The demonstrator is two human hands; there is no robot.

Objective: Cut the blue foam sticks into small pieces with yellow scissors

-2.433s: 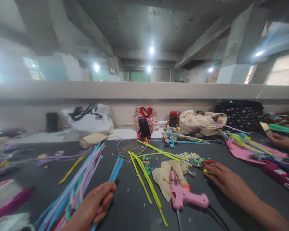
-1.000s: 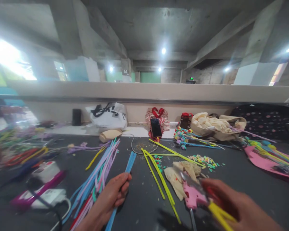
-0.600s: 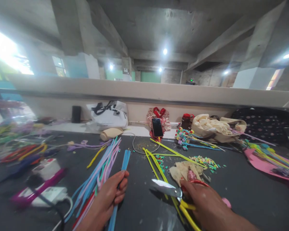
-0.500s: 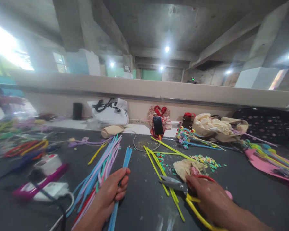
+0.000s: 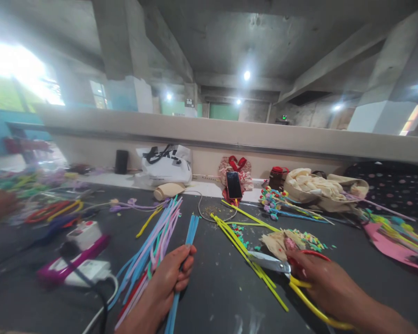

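Observation:
My left hand (image 5: 174, 278) is closed around a bundle of blue pipe cleaners (image 5: 192, 229), whose ends stick up above my fist. In my right hand (image 5: 323, 283) is a pair of scissors (image 5: 271, 262) with red and yellow handles. The blades point left, over or touching the yellow-green pipe cleaners (image 5: 233, 236) on the table; I cannot tell which. Left of my left hand lies a pile of lilac, blue and green pipe cleaners (image 5: 160, 236). A crumpled beige cloth (image 5: 273, 244) and small coloured clippings (image 5: 311, 241) lie just beyond my right hand.
A power strip (image 5: 80, 264) with cables lies at left. Along the back stand a white bag (image 5: 165, 167), a phone (image 5: 234, 185) and a beige fabric bag (image 5: 316, 185). Pipe-cleaner flowers (image 5: 271, 202) lie back right. A blurred hand (image 5: 0, 206) shows at the left edge.
The view has shifted slightly, so the scene sits farther right. My right hand and scissors have moved a little right, and the yellow-green pipe cleaners lie closer together. My left hand keeps its grip.

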